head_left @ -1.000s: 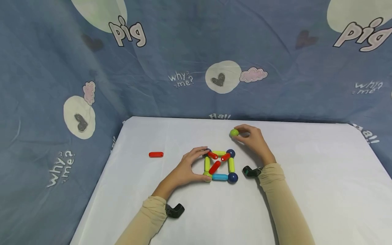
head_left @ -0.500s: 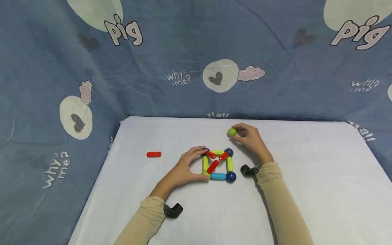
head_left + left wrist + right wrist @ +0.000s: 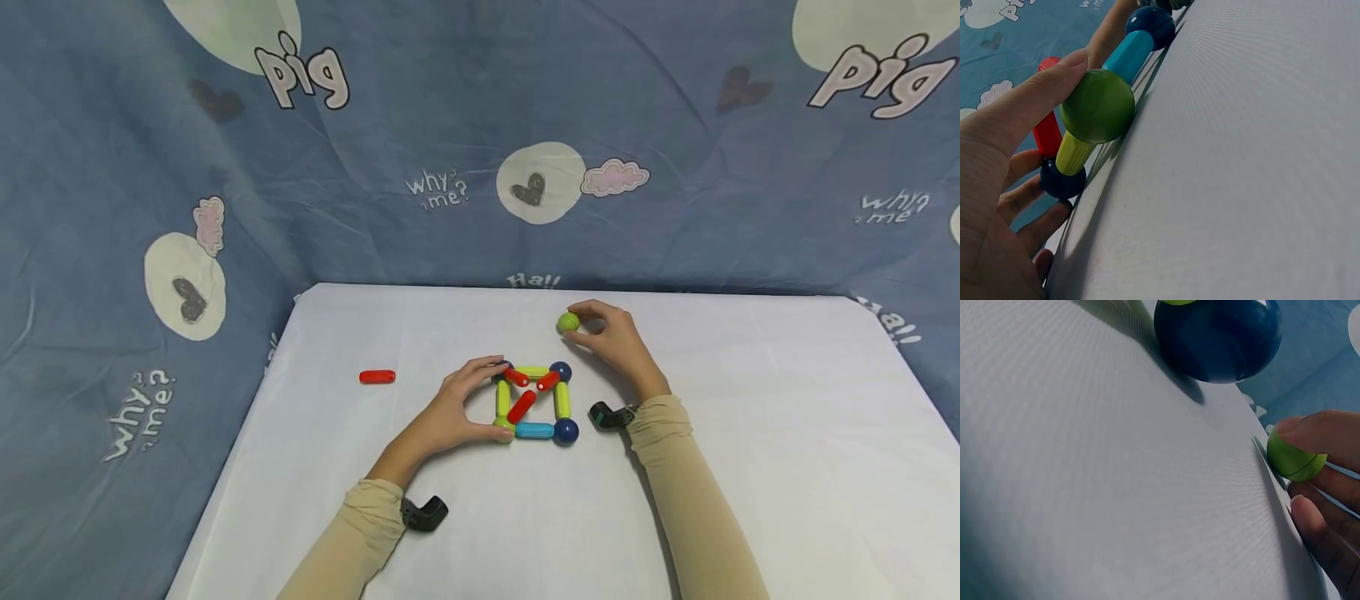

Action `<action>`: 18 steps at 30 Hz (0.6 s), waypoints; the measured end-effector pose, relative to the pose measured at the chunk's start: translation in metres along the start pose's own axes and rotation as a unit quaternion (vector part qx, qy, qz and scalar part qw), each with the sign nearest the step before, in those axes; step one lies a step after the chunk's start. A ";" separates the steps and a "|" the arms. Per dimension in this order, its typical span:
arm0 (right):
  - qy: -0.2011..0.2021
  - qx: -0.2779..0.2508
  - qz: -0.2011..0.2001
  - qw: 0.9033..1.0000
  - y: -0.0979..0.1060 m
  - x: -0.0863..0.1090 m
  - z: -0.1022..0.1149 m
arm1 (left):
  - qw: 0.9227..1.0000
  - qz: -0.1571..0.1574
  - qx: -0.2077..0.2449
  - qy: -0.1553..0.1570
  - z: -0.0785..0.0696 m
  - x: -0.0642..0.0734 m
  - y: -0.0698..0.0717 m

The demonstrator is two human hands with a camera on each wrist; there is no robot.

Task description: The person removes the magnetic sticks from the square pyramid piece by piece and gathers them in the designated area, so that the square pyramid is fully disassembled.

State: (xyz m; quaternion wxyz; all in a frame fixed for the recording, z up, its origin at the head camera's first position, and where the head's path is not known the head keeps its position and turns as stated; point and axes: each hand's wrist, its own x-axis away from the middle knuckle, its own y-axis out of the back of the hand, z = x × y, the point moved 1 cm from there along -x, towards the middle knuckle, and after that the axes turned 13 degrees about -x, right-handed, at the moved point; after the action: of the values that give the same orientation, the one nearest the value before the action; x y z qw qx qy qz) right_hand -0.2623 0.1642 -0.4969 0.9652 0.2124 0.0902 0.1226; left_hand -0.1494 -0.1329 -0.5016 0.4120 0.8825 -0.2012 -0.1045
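In the head view a square frame of magnetic building rods and balls lies on the white table. Its near side is a blue rod [image 3: 535, 431] ending in a dark blue ball [image 3: 566, 432]; the other sides are yellow-green rods [image 3: 562, 401]. Three red rods, among them the near-left red rod [image 3: 522, 407], rise inward from its corners. My left hand [image 3: 457, 408] grips the frame's left side, thumb on the green corner ball [image 3: 1098, 106], fingers by the far dark blue ball [image 3: 1063, 181]. My right hand [image 3: 611, 337] pinches a loose green ball [image 3: 568, 322] behind the frame.
A single red rod [image 3: 377, 377] lies on the white tabletop [image 3: 480, 525] to the left of the left hand. Black wrist cameras are strapped to both sleeves. A printed blue cloth [image 3: 450, 242] hangs behind the table's far edge.
The whole head view has shifted slightly. The seam on the loose green ball, visible half a second ago, is hidden now in the head view. Both hands stay in place.
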 end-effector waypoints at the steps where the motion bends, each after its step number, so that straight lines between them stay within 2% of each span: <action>1: 0.000 0.000 0.000 1.000 0.000 0.000 0.000 | 1.000 -0.001 0.000 0.000 0.000 0.000 0.000; 18: -0.013 -0.001 0.006 1.000 0.001 0.000 0.002 | 1.000 0.000 0.003 0.001 0.001 0.000 0.001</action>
State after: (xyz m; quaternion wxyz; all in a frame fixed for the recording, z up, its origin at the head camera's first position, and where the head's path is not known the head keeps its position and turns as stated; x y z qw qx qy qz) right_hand -0.2620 0.1648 -0.4947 0.9658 0.2134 0.0763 0.1260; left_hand -0.1501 -0.1335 -0.5016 0.4097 0.8837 -0.2016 -0.1032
